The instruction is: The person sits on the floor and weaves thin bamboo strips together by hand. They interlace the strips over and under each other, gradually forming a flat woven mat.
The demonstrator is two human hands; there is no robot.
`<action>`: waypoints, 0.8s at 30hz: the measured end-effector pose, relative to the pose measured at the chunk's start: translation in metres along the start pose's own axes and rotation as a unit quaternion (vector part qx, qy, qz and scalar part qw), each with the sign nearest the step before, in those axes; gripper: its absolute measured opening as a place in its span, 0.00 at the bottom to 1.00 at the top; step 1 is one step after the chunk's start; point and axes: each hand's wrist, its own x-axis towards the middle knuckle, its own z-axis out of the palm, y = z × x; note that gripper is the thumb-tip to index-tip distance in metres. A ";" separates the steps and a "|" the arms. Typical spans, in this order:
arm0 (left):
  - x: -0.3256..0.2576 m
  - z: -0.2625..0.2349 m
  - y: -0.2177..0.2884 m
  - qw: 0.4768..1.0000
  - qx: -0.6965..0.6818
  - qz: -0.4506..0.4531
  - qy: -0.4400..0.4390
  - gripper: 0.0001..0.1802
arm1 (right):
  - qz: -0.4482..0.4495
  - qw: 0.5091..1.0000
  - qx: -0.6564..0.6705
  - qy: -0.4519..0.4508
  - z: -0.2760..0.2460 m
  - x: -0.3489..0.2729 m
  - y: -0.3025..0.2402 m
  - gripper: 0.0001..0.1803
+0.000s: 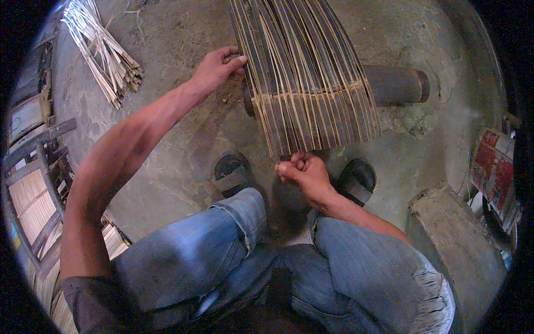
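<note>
A panel of slats (305, 72) in dark and pale strips, held by a pale cross-binding near its lower end, stretches away in front of me and rests over a dark cylinder (397, 85). My left hand (218, 68) is at the panel's left edge, thumb on top and fingers curled round the border. Just below the panel's near edge, my right hand (305, 173) is closed with thumb and fingers pinched together. Whatever lies in that pinch, if anything, is too small to make out.
A bundle of pale split strips (108, 61) lies on the concrete floor (161, 33) at the far left. Wooden frames (41, 195) with more strips stand at the left. A rough block (453, 222) and a red-and-white board (492, 167) are at the right. My sandalled feet are below the panel.
</note>
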 end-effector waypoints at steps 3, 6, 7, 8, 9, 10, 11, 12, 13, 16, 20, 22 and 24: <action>0.001 -0.002 -0.004 1.000 -0.020 -0.008 -0.003 0.33 | 0.015 1.000 -0.024 0.001 0.006 0.003 -0.007 0.13; 0.003 -0.003 -0.005 1.000 -0.026 -0.006 -0.010 0.32 | 0.020 0.998 -0.065 -0.013 0.003 0.013 -0.002 0.14; 0.004 -0.003 -0.005 1.000 -0.023 -0.007 -0.015 0.31 | 0.022 0.996 -0.082 -0.015 0.001 0.016 0.001 0.14; 0.004 -0.004 -0.005 1.000 -0.020 -0.009 -0.018 0.31 | 0.011 0.998 -0.067 -0.013 0.003 0.015 0.001 0.14; 0.004 -0.003 -0.006 0.999 -0.037 -0.012 -0.014 0.30 | 0.000 0.999 -0.051 -0.011 0.004 0.014 -0.001 0.14; 0.005 -0.002 -0.008 0.998 -0.054 -0.015 -0.009 0.29 | -0.010 0.999 -0.036 -0.009 0.006 0.014 -0.002 0.15; 0.005 0.000 -0.008 0.997 -0.071 -0.018 -0.005 0.29 | -0.023 1.000 -0.016 -0.007 0.007 0.014 -0.002 0.14; 0.006 0.001 -0.008 0.997 -0.079 -0.024 -0.014 0.27 | -0.036 0.999 0.004 -0.004 0.009 0.013 -0.001 0.14; 0.008 0.001 -0.008 0.996 -0.086 -0.029 -0.023 0.25 | -0.049 0.999 0.023 -0.001 0.009 0.012 0.000 0.14; 0.006 0.003 0.000 0.996 -0.076 -0.028 -0.046 0.22 | -0.040 0.999 -0.001 0.020 0.007 0.012 0.003 0.14; 0.004 0.001 0.000 0.997 -0.058 -0.015 -0.053 0.22 | -0.036 0.999 -0.015 0.012 0.007 0.015 0.008 0.16; 0.002 0.003 0.000 0.998 -0.047 -0.013 -0.049 0.26 | -0.018 0.999 -0.032 0.018 0.006 0.015 0.008 0.17; 0.002 0.002 -0.002 0.998 -0.037 -0.006 -0.045 0.29 | -0.016 0.998 -0.060 0.028 0.009 0.011 -0.001 0.19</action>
